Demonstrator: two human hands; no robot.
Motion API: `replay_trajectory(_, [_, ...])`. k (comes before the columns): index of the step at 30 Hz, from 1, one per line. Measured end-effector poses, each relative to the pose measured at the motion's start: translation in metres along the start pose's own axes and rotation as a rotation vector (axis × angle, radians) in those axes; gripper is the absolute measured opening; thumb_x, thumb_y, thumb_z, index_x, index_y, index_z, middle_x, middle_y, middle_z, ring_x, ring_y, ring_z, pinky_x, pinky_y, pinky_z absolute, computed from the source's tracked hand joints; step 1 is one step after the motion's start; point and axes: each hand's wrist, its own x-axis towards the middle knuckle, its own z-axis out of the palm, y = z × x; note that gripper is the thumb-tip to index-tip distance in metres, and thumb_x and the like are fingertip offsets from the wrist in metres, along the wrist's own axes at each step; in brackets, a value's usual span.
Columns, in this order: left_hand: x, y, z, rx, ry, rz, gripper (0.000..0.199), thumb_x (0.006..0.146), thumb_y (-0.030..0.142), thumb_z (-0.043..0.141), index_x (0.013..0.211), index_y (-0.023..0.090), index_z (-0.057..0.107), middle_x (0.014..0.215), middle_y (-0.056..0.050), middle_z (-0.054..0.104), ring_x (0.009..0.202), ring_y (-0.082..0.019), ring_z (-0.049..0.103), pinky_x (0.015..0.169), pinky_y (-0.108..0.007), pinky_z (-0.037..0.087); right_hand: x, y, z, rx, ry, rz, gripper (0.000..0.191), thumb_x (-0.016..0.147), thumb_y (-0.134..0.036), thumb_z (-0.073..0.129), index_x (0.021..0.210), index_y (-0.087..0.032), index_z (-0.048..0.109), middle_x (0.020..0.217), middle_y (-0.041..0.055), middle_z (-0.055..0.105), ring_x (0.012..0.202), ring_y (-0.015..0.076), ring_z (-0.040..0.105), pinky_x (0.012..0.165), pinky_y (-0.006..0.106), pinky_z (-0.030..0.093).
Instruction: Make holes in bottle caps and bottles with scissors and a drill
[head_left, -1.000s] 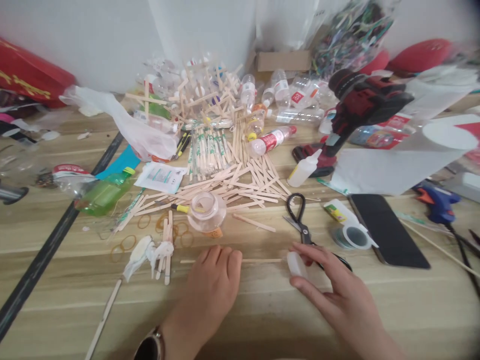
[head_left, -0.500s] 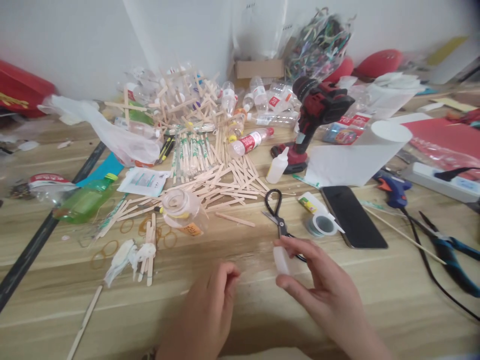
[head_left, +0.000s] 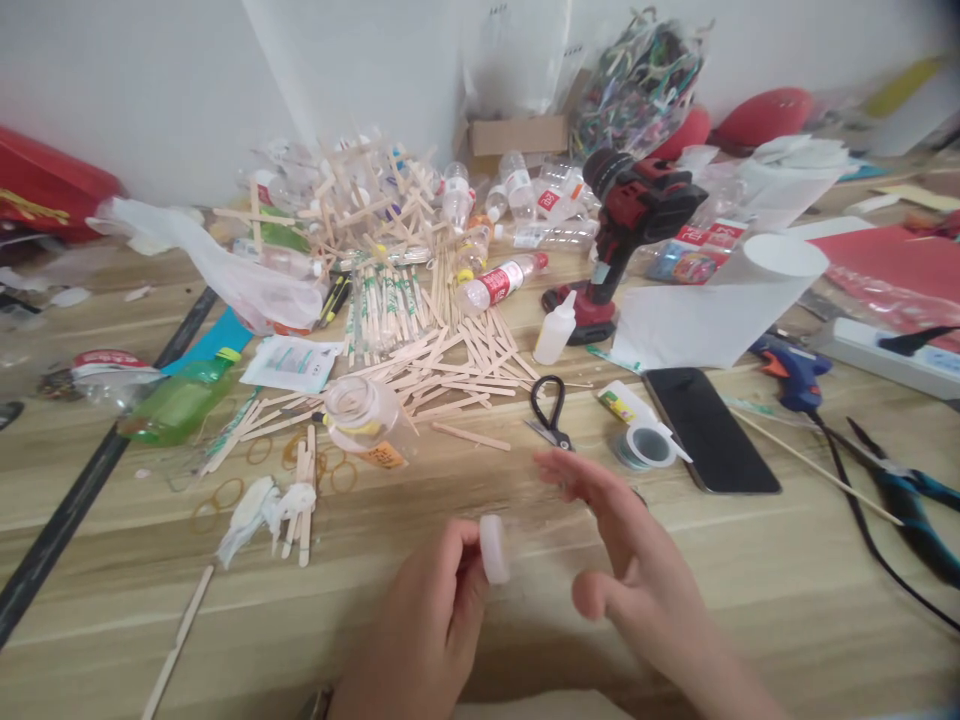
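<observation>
Between the thumb and fingers of my left hand (head_left: 431, 610) is a small, whitish, round translucent piece (head_left: 493, 550), held on edge. It looks like a cap or a small tape roll; I cannot tell which. My right hand (head_left: 630, 570) is just to the right of it, fingers and thumb spread, with nothing in them. Black-handled scissors (head_left: 551, 410) lie beyond my right hand, which partly covers them. A roll of greenish tape (head_left: 649, 448) rests beside a small glue tube (head_left: 616, 405), further right.
Scattered wooden craft sticks (head_left: 450, 370) and an open clear jar (head_left: 364, 415) lie ahead. A red cordless drill (head_left: 626, 220) stands behind a white squeeze bottle (head_left: 555, 330). To the right are a phone (head_left: 709, 430), a glue gun (head_left: 791, 370) and pliers (head_left: 900, 500); a green bottle (head_left: 180, 400) lies left.
The whitish round piece has passed from my right hand to my left. My right fingers have let go and spread apart.
</observation>
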Motion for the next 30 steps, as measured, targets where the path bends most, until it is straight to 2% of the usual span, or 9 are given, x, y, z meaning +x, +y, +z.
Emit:
replay_trajectory(3, [0.001, 0.002, -0.001, -0.027, 0.004, -0.025, 0.025, 0.098, 0.038, 0.037, 0.098, 0.024, 0.057, 0.093, -0.005, 0.069, 0.081, -0.019, 0.063, 0.074, -0.030, 0.048, -0.001, 0.007, -0.004, 0.104, 0.009, 0.045, 0.070, 0.079, -0.071, 0.060, 0.139, -0.038, 0.046, 0.136, 0.0023, 0.060, 0.125, 0.0212, 0.053, 0.100, 0.028, 0.041])
replay_trajectory(8, [0.002, 0.005, 0.000, -0.090, -0.015, -0.010, 0.028, 0.098, 0.043, 0.038, 0.096, 0.023, 0.057, 0.088, -0.004, 0.066, 0.078, -0.018, 0.061, 0.071, -0.029, 0.046, -0.005, -0.003, 0.004, 0.291, -0.193, 0.140, 0.066, 0.084, -0.054, 0.070, 0.142, -0.040, 0.042, 0.138, 0.0039, 0.057, 0.126, 0.0223, 0.053, 0.103, 0.034, 0.041])
replay_trajectory(11, [0.003, 0.004, -0.001, -0.128, 0.011, -0.029, 0.027, 0.097, 0.043, 0.040, 0.092, 0.022, 0.055, 0.088, -0.004, 0.067, 0.078, -0.018, 0.061, 0.071, -0.029, 0.046, -0.008, -0.009, 0.009, 0.379, -0.238, 0.331, 0.067, 0.086, -0.053, 0.067, 0.143, -0.029, 0.042, 0.090, 0.0019, 0.068, 0.084, 0.0187, 0.067, 0.078, 0.031, 0.053])
replay_trajectory(14, [0.004, 0.000, -0.003, -0.114, 0.097, -0.049, 0.027, 0.097, 0.044, 0.040, 0.086, 0.023, 0.053, 0.079, -0.002, 0.064, 0.073, -0.018, 0.060, 0.067, -0.028, 0.045, -0.008, -0.009, 0.009, 0.363, -0.113, 0.561, 0.052, 0.093, -0.054, 0.056, 0.132, -0.019, 0.053, 0.050, -0.0108, 0.036, 0.040, 0.0101, 0.038, 0.043, 0.021, 0.036])
replay_trajectory(17, [0.004, -0.002, -0.004, -0.100, 0.101, -0.028, 0.025, 0.097, 0.042, 0.041, 0.086, 0.023, 0.053, 0.079, -0.002, 0.064, 0.072, -0.017, 0.059, 0.066, -0.028, 0.045, -0.003, -0.010, 0.010, 0.349, -0.066, 0.478, 0.053, 0.086, -0.058, 0.065, 0.121, -0.019, 0.061, 0.059, -0.0048, 0.051, 0.052, 0.0128, 0.050, 0.050, 0.023, 0.043])
replay_trajectory(19, [0.004, 0.000, -0.003, -0.115, 0.071, -0.016, 0.022, 0.097, 0.039, 0.042, 0.089, 0.023, 0.055, 0.085, -0.003, 0.066, 0.075, -0.018, 0.061, 0.069, -0.028, 0.046, 0.000, -0.012, 0.016, 0.358, -0.128, 0.385, 0.068, 0.071, -0.058, 0.079, 0.125, -0.022, 0.060, 0.088, 0.0051, 0.068, 0.074, 0.0185, 0.062, 0.064, 0.028, 0.052])
replay_trajectory(21, [0.004, 0.003, -0.001, -0.144, 0.034, -0.010, 0.020, 0.097, 0.037, 0.042, 0.092, 0.023, 0.056, 0.093, -0.004, 0.069, 0.082, -0.019, 0.063, 0.073, -0.029, 0.047, 0.002, -0.016, 0.025, 0.374, -0.206, 0.375, 0.077, 0.061, -0.057, 0.086, 0.125, -0.023, 0.061, 0.107, 0.0099, 0.070, 0.082, 0.0215, 0.064, 0.070, 0.032, 0.055])
replay_trajectory(25, [0.001, 0.006, 0.000, -0.143, 0.009, -0.008, 0.019, 0.097, 0.034, 0.042, 0.094, 0.023, 0.058, 0.096, -0.005, 0.071, 0.087, -0.019, 0.066, 0.076, -0.029, 0.048, 0.004, -0.017, 0.034, 0.359, -0.213, 0.375, 0.047, 0.071, -0.051, 0.080, 0.105, -0.021, 0.070, 0.095, 0.0084, 0.072, 0.078, 0.0220, 0.066, 0.072, 0.035, 0.056])
replay_trajectory(30, [-0.010, -0.017, -0.012, 0.041, 0.129, -0.078, 0.023, 0.097, 0.036, 0.039, 0.091, 0.024, 0.058, 0.081, -0.003, 0.069, 0.075, -0.019, 0.065, 0.069, -0.029, 0.050, 0.019, 0.000, 0.010, 0.199, 0.038, 0.342, 0.035, 0.082, -0.044, 0.069, 0.108, -0.021, 0.066, 0.091, 0.0069, 0.072, 0.078, 0.0217, 0.068, 0.066, 0.031, 0.056])
